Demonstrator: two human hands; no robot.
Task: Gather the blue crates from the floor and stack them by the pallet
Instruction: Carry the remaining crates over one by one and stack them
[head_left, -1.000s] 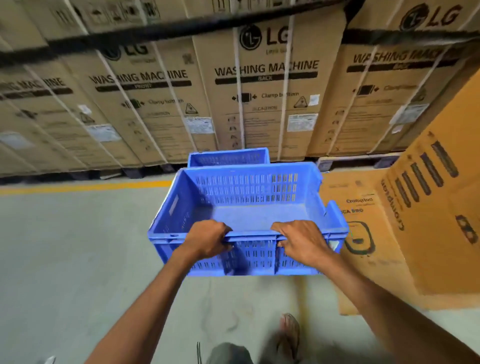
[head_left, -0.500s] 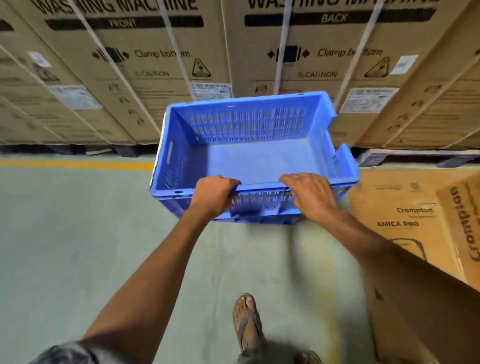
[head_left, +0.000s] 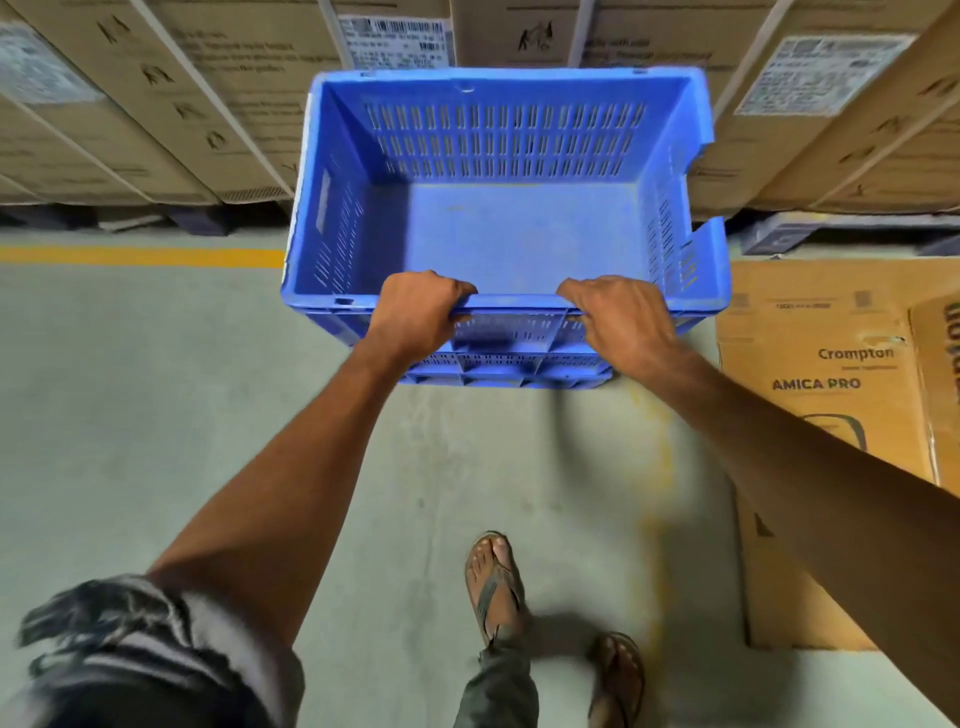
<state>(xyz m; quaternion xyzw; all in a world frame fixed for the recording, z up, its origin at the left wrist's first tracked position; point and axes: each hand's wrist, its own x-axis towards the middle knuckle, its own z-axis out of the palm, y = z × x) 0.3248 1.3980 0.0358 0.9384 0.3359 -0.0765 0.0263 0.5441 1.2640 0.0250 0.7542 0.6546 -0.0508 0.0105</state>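
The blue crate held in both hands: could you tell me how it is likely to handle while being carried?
The blue crate probably feels light for its size: it is empty, with slotted walls. It looks stiff, since its rim stays straight though the left hand and right hand grip only the near edge. Held there, it may tend to tip away.

My fingers curl over the blue crate rim, so their tips are out of sight. My sleeve is a smeary blur. The big cartons get chopped by the top edge and their small print is unreadable. The Crompton box runs off the right edge, partly behind my right arm.
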